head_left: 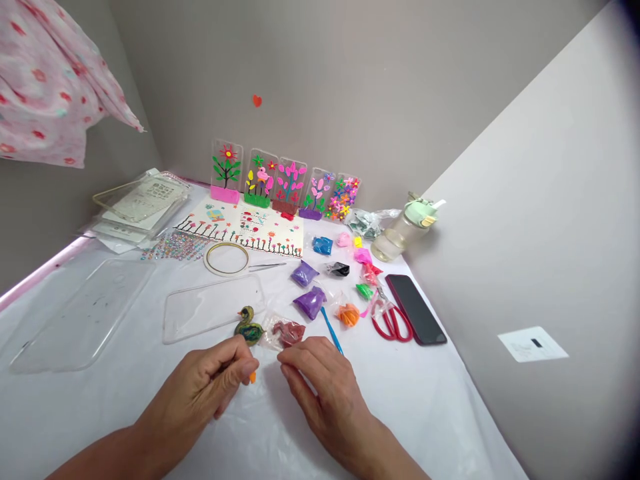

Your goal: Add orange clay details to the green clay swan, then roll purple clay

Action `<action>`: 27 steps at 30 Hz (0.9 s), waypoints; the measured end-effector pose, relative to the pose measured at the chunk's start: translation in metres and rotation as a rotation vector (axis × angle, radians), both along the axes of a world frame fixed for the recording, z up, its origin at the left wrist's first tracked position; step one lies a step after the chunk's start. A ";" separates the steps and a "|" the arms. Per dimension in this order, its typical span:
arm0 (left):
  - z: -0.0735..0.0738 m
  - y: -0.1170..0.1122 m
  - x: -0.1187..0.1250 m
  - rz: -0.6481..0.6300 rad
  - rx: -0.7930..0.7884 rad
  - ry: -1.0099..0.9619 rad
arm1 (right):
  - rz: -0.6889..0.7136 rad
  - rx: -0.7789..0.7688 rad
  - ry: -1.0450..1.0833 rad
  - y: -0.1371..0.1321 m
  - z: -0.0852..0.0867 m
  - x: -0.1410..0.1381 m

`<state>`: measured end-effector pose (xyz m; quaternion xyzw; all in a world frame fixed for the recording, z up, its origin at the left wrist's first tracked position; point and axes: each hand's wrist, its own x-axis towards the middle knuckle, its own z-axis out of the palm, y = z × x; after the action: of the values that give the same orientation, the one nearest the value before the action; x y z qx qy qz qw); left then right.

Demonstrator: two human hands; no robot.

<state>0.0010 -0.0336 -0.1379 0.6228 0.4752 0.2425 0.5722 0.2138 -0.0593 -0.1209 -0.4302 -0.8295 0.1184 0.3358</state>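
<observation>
My left hand (213,387) rests low on the white table cover (425,413), its fingers pinched on a small orange piece of clay (253,377). My right hand (325,390) lies beside it, fingers stretched flat and holding nothing. Just beyond the fingertips stand a small green and yellow clay duck (248,325) and a clear bag of dark red clay (287,331). A blue stick tool (331,329) lies by my right hand. A clear phone case (213,308) lies flat behind the duck.
Several small bags of coloured clay (311,301) are scattered in the middle, with red scissors (391,322) and a dark phone (415,308) to the right. Decorated phone cases (287,183) stand along the back wall. A water bottle (406,230), tape ring (227,258) and clear tray (83,317) lie around.
</observation>
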 end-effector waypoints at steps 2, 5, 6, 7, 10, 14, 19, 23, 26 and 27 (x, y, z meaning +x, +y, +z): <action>-0.001 0.001 0.000 -0.010 0.025 -0.025 | -0.013 0.000 0.006 0.000 -0.001 0.000; 0.000 0.002 0.002 -0.010 0.014 -0.075 | -0.044 -0.003 0.017 0.000 -0.004 0.001; 0.001 0.003 0.003 0.003 -0.015 -0.087 | -0.050 -0.004 0.016 0.000 -0.004 0.001; 0.003 0.003 0.003 0.020 -0.052 -0.099 | -0.053 -0.003 0.015 0.001 -0.004 0.002; 0.006 0.003 0.004 0.049 -0.149 -0.150 | -0.041 -0.002 0.015 0.001 -0.004 0.001; 0.005 0.003 0.003 0.038 -0.141 -0.205 | -0.023 -0.011 0.029 0.001 -0.003 0.000; -0.002 0.002 0.001 -0.076 -0.071 -0.148 | -0.016 -0.002 0.079 -0.001 -0.003 0.000; 0.001 0.003 0.000 -0.078 -0.048 -0.116 | -0.028 0.006 0.096 -0.001 -0.003 0.000; 0.004 0.004 0.000 -0.076 -0.079 -0.126 | -0.024 0.012 0.096 0.000 -0.004 0.000; 0.005 0.004 0.000 -0.079 -0.064 -0.126 | -0.022 0.012 0.093 0.000 -0.004 0.000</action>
<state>0.0010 -0.0294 -0.1332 0.6062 0.4209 0.2430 0.6295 0.2136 -0.0590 -0.1248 -0.4315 -0.8089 0.1294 0.3778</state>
